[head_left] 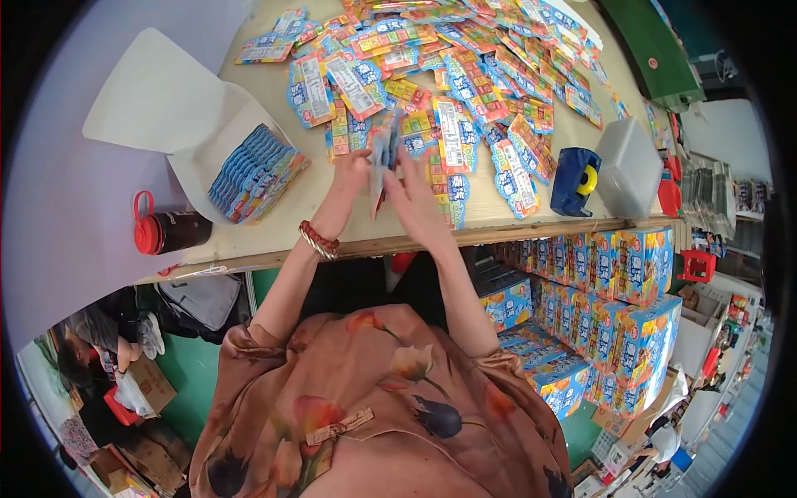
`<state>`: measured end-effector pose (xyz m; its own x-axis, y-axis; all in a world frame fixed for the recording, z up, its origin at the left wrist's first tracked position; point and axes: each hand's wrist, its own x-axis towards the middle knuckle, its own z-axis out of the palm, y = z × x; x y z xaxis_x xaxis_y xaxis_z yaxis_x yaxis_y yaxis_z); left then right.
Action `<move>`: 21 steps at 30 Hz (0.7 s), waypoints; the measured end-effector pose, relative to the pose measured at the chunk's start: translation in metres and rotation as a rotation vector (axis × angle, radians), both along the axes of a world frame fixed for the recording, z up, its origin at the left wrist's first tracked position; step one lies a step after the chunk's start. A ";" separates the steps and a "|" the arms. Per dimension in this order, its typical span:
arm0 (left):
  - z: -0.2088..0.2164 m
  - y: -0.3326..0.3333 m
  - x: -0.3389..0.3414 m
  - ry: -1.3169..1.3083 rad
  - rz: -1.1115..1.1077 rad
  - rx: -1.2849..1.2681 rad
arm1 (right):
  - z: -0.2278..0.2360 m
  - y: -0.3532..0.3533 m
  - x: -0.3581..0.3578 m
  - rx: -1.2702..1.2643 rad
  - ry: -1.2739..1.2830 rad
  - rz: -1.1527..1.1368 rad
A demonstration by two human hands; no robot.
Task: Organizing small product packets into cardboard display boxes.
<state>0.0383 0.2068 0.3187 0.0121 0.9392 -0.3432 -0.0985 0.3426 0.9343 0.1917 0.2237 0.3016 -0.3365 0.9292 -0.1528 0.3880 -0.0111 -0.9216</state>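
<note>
Between my two hands a thin bundle of colourful packets [383, 158] stands on edge above the table, smeared by motion. My left hand [353, 176] grips its left side with bent fingers. Against the right side lies my right hand [413, 197], its fingers pressing the bundle from that side. Just beyond my hands spreads a big loose heap of blue, yellow and red wavy-edged packets [469, 83], some showing white label backs. To the left, an open white box [195, 178] with its lid raised holds a neat row of packets [256, 176].
A red-lidded dark bottle [173, 231] stands at the table's front left. A blue tape dispenser [574, 183] and a stack of clear plastic trays [631, 170] stand at the right. Below the table's wooden edge [498, 232], colourful cartons [606, 307] are piled at the right.
</note>
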 end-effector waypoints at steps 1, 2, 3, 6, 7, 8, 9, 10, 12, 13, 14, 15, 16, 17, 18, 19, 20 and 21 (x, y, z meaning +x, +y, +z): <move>-0.032 -0.004 -0.012 0.155 -0.002 0.120 | -0.003 -0.005 -0.007 0.004 0.001 0.015; -0.031 -0.006 -0.015 0.153 0.001 0.118 | -0.007 -0.010 -0.009 0.097 -0.012 0.019; -0.029 -0.009 -0.016 0.225 -0.050 0.124 | -0.010 -0.015 -0.010 0.189 -0.024 0.024; -0.039 -0.016 -0.027 0.257 -0.106 0.125 | -0.010 -0.025 -0.015 0.135 -0.024 -0.013; -0.038 -0.022 -0.029 0.263 -0.106 0.106 | -0.012 -0.027 -0.017 0.133 0.009 -0.047; -0.028 -0.026 -0.027 0.268 -0.108 0.083 | -0.014 -0.027 -0.015 0.129 0.010 -0.044; -0.014 -0.030 -0.026 0.190 -0.121 -0.041 | -0.014 -0.028 -0.012 0.119 0.051 0.001; -0.006 -0.032 -0.022 0.189 -0.123 -0.041 | -0.015 -0.028 -0.010 0.110 0.091 0.043; 0.002 -0.034 -0.016 0.253 -0.093 0.072 | -0.019 -0.031 -0.011 0.172 0.095 0.017; 0.005 -0.035 -0.015 0.208 -0.067 -0.087 | -0.020 -0.034 -0.013 0.234 0.106 0.006; -0.004 -0.034 -0.016 0.209 -0.061 -0.084 | -0.020 -0.034 -0.014 0.237 0.108 0.011; -0.023 -0.032 -0.016 0.421 0.034 0.076 | -0.020 -0.035 -0.014 0.111 0.240 -0.023; -0.028 -0.026 -0.014 0.628 0.120 0.231 | -0.022 -0.033 -0.012 -0.022 0.367 -0.067; -0.030 -0.023 -0.016 0.643 0.104 0.183 | -0.022 -0.031 -0.009 -0.023 0.365 -0.072; -0.032 -0.020 -0.018 0.641 0.099 0.182 | -0.022 -0.027 -0.005 -0.054 0.348 -0.031; -0.028 -0.016 -0.019 0.717 0.057 0.152 | -0.019 -0.024 -0.001 -0.080 0.333 0.014; -0.023 -0.013 -0.020 0.793 0.014 0.122 | -0.016 -0.020 0.002 -0.078 0.333 0.010; -0.017 -0.014 -0.021 0.842 -0.049 0.116 | -0.013 -0.015 0.004 0.021 0.247 -0.132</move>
<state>0.0177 0.1923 0.3020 -0.1629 0.9740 -0.1573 0.6578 0.2260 0.7185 0.1962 0.2083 0.2884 -0.2368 0.9696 -0.0616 0.1484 -0.0266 -0.9886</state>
